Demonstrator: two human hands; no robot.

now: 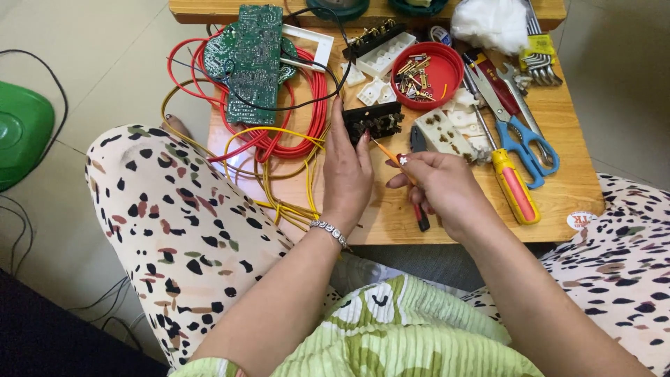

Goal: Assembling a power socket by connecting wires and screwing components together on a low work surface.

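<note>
My left hand [347, 171] rests on a low wooden table [565, 188], its fingers steadying a black switch module [373, 121]. My right hand [440, 185] grips a thin orange-handled screwdriver [386, 151] whose tip points at the module. Yellow wires [279, 202] and coiled red wires [307, 105] lie just left of my left hand. A bracelet sits on my left wrist.
A green circuit board [250, 63] lies at the back left. A red bowl of small brass parts [426, 73], white socket pieces [450, 129], blue-handled scissors [523, 143], a yellow-and-red screwdriver [513, 185] and wrenches [537, 49] crowd the right side. A green object [21, 132] sits on the floor.
</note>
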